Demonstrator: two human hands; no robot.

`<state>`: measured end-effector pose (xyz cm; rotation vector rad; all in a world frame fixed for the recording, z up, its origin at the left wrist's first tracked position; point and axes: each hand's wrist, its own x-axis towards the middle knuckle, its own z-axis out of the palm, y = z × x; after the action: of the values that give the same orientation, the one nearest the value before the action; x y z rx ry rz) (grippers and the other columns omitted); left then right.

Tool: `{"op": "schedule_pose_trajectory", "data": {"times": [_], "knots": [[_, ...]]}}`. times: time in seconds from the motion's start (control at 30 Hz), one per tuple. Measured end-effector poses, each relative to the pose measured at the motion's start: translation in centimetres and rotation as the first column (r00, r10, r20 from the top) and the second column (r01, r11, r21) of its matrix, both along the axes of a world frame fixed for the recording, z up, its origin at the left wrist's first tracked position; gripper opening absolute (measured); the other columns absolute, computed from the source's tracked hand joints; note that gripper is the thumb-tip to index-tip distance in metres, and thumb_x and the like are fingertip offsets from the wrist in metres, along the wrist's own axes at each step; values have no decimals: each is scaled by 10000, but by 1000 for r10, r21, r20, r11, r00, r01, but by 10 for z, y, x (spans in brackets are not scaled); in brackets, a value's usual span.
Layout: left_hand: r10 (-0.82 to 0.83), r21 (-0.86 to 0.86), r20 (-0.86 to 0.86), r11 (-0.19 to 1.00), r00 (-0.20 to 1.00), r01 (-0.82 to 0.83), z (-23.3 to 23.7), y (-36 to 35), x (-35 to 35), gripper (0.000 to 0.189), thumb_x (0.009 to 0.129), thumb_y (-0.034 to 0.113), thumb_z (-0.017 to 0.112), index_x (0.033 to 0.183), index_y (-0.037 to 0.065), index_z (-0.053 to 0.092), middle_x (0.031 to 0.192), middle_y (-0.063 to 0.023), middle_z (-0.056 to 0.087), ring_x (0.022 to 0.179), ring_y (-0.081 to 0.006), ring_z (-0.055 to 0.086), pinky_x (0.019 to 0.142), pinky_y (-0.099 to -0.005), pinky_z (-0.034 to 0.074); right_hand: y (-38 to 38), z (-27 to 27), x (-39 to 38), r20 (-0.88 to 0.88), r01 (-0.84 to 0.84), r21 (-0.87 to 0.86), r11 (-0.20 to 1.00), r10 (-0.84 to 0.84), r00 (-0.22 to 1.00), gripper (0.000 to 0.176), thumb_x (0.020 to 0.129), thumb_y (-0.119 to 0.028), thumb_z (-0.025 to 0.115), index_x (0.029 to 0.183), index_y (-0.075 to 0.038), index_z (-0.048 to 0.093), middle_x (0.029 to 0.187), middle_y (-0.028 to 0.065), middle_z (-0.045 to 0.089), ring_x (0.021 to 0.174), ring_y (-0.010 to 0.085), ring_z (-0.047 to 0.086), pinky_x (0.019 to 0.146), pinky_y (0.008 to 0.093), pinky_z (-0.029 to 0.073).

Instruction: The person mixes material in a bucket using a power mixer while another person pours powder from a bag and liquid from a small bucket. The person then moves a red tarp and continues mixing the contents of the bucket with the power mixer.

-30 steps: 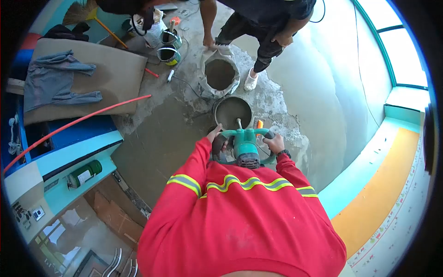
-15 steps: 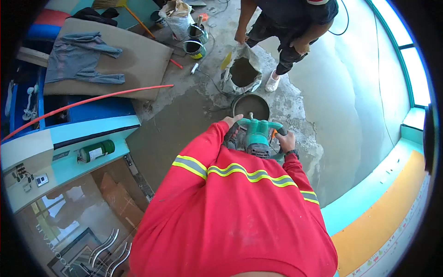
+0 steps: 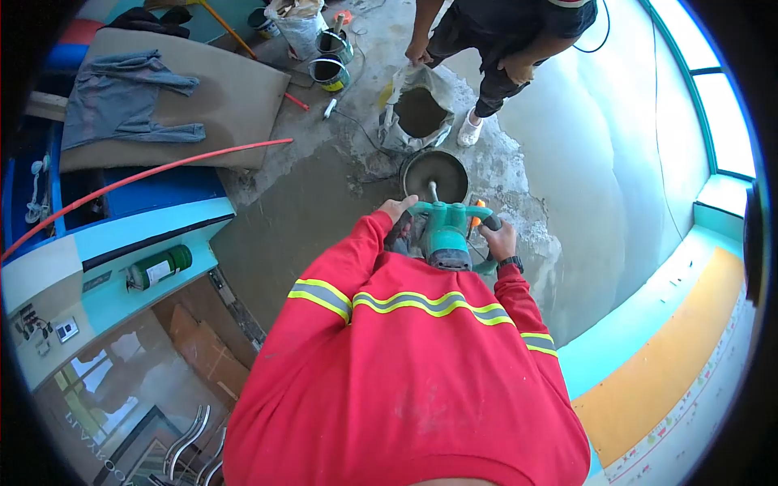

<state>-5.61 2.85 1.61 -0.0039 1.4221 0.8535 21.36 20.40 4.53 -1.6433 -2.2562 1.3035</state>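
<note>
A green handheld mixer (image 3: 447, 236) is held in front of my red top, its shaft reaching down into a round bucket (image 3: 461, 172) of grey mix. My left hand (image 3: 398, 209) is closed around the mixer's left handle. On the other side, my right hand (image 3: 499, 238) grips the black right handle. Just beyond the bucket stands an open white sack (image 3: 390, 134) with dark grey material inside. Another person (image 3: 494, 49) stands behind the sack with one hand at its rim.
Two pails (image 3: 329, 73), one behind the other, and a filled white bag (image 3: 297, 31) stand at the upper left. A grey garment lies on a brown board (image 3: 235, 97). A red pipe (image 3: 162, 170) crosses the left side. A cable (image 3: 356, 121) runs across the floor.
The whole view has shifted, so most things sit a little further left and up. The mixer's shaft now leans more to the left in the bucket. Both hands keep hold of the handles.
</note>
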Motion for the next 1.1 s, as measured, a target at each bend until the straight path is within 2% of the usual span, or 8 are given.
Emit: {"op": "schedule_pose_trajectory", "data": {"times": [0.1,0.3,0.37,0.43,0.57,0.73,0.93,1.1], "knots": [[28,16,-4,999,1000,-28,3,-6,-2,664,824,650,604,741,-7,631,579,-116,585,444,-230,563,438,-365,480,-4,12,-7,-10,-17,41,999,17,1000,396,645,-294,711,857,39,674,720,202,670,699,314,691,679,403,523],[45,21,-10,999,999,-45,16,-19,-1,665,836,648,592,747,-9,638,579,-112,588,448,-223,573,445,-358,487,-10,29,-15,-25,-42,18,999,42,999,391,645,-286,707,869,32,672,731,211,668,698,323,687,676,402,523],[101,46,28,994,994,-102,17,-26,4,663,839,643,593,746,-12,638,579,-115,589,445,-225,573,445,-359,489,-12,22,-12,-37,-52,63,997,54,998,386,651,-287,723,856,36,668,701,182,653,654,283,653,653,393,502],[75,43,20,996,997,-76,11,-30,6,669,835,649,593,742,-12,635,577,-116,588,444,-227,574,444,-358,490,-12,18,-9,-46,-69,74,995,73,996,382,658,-292,728,850,33,669,689,166,647,633,259,637,644,387,492],[76,78,9,994,997,-76,14,-23,3,656,823,640,616,774,-14,624,591,-114,581,461,-221,567,435,-368,484,-9,14,-10,-57,-69,78,995,73,996,383,655,-300,732,836,31,664,688,170,644,642,267,645,646,388,494],[93,22,2,995,996,-93,9,-16,1,674,824,654,602,750,-16,628,575,-107,584,441,-216,567,435,-347,488,1,13,-15,-12,-74,26,997,74,997,394,650,-304,739,811,43,644,680,187,636,645,288,650,646,394,493],[65,1,-20,998,998,-65,3,-13,6,658,828,643,602,761,-11,637,578,-107,586,442,-214,566,438,-347,485,-4,9,-8,-101,-47,37,998,51,994,393,652,-310,742,806,39,644,673,185,635,644,306,648,643,401,492],[54,-22,-9,998,998,-55,-1,-14,10,654,834,642,591,772,-7,636,584,-107,587,452,-211,570,443,-349,488,-2,-3,0,-108,-57,54,997,63,992,404,671,-338,740,817,29,656,683,176,644,651,298,653,642,400,492]]}}
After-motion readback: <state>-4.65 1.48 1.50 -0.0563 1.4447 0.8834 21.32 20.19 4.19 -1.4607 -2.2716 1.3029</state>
